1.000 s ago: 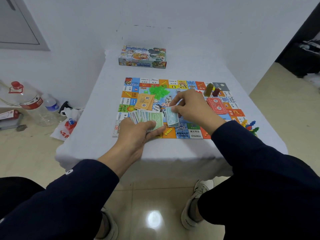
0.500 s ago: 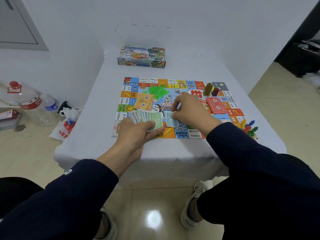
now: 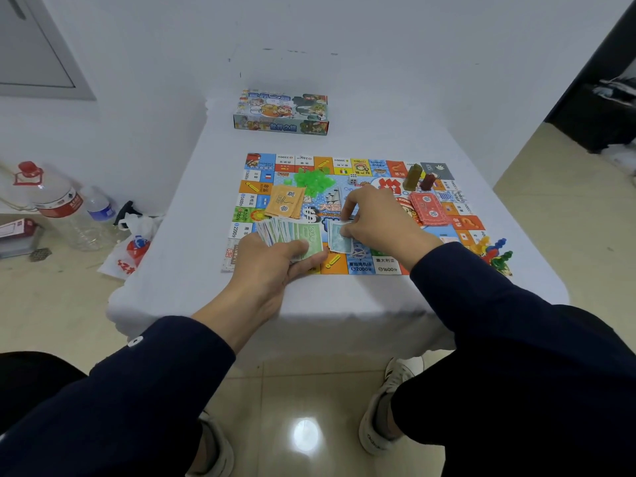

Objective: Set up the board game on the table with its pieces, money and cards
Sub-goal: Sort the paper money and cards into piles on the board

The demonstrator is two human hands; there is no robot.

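Left hand (image 3: 272, 266) gripping fanned money (image 3: 292, 234) over board's (image 3: 358, 266) near edge. Right hand (image 3: 375, 218) pinching blue note (image 3: 339, 239) flat on board just beside fan. Board mid-table (image 3: 192, 208); game box (image 3: 280, 113) at far edge.

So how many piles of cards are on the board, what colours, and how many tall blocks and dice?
Orange card piles: 1
Red card piles: 1
Tall blocks: 2, one olive, one dark red
Dice: 1
Total: 5
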